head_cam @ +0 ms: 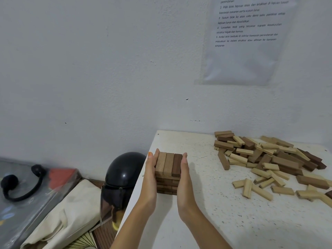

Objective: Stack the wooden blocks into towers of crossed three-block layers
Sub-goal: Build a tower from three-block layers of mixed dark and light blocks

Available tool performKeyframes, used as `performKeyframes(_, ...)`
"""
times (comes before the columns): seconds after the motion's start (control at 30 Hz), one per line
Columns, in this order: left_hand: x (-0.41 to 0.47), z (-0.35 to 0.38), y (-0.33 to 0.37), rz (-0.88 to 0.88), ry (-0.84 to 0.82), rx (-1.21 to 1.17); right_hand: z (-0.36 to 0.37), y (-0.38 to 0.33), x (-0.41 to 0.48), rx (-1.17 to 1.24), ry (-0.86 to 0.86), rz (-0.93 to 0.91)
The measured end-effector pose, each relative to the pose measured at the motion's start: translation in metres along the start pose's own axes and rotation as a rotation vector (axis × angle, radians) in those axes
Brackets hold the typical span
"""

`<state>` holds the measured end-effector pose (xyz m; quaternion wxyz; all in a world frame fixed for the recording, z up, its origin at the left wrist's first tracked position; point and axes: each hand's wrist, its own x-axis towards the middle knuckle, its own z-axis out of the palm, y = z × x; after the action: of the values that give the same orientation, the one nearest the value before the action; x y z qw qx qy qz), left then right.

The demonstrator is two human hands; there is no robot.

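Straight fingers [154,155] of the left hand [150,175] and of the right hand [185,174] are lying together, pressing flat against opposite sides of the block tower [168,172]. The tower is standing near the left edge of the white table [206,212]. Loose blocks [269,159] are lying heaped far right, well apart from it. A black helmet [124,175] is sitting left, below the table.

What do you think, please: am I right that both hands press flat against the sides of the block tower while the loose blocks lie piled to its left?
Not quite: the head view shows the loose blocks piled to the right of the block tower, not its left. The rest holds: the left hand and right hand press flat against its sides.
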<state>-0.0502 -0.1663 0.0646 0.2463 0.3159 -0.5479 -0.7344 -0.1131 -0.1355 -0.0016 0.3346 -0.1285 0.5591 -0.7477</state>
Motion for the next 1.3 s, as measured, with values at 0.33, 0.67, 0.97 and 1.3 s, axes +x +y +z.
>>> performKeyframes(0.33, -0.003, -0.017, 0.015, 0.195, -0.002, 0.116, -0.024, -0.058, -0.034, -0.099, 0.036, -0.165)
performKeyframes(0.67, -0.039, 0.032, 0.038, 0.734, -0.119, 0.421, -0.087, -0.105, -0.06, -0.305, 0.255, -0.443)
performKeyframes(0.97, -0.035, 0.12, -0.015, 0.557, -0.436, 0.494, -0.174, -0.12, -0.08, -0.353, 0.378, -0.456)
performKeyframes(1.3, -0.01, 0.199, -0.074, 0.425, -0.58, 0.602, -0.27, -0.117, -0.085, -0.457, 0.61, -0.409)
